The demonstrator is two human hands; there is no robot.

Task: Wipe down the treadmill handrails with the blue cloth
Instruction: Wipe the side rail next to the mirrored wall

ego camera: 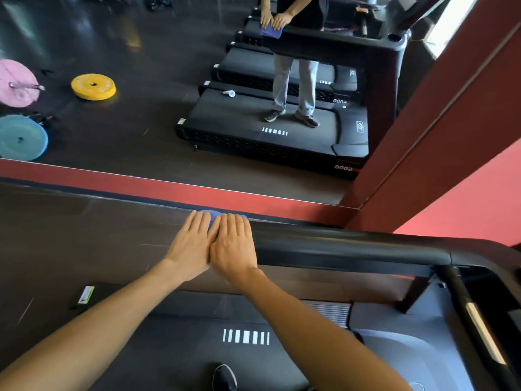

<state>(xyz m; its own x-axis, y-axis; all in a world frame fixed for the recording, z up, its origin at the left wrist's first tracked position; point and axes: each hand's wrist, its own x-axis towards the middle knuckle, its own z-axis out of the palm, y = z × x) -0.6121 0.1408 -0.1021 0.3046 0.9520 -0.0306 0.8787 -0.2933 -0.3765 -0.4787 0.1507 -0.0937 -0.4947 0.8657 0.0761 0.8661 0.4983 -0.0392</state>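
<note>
The blue cloth (213,214) lies over the left end of the black treadmill handrail (338,246); only a strip of it shows beyond my fingertips. My left hand (191,246) and my right hand (232,246) lie flat side by side on the cloth, fingers together, pressing it onto the rail. The rail runs from my hands to the right, up to the console corner. The mirror ahead shows the same pose from the front, with the cloth draped over the rail end.
A wall mirror with a red frame (169,187) stands just beyond the rail. The treadmill belt (197,348) and my shoe (224,378) are below. A red pillar (451,165) rises on the right. Reflected weight plates lie on the floor at left.
</note>
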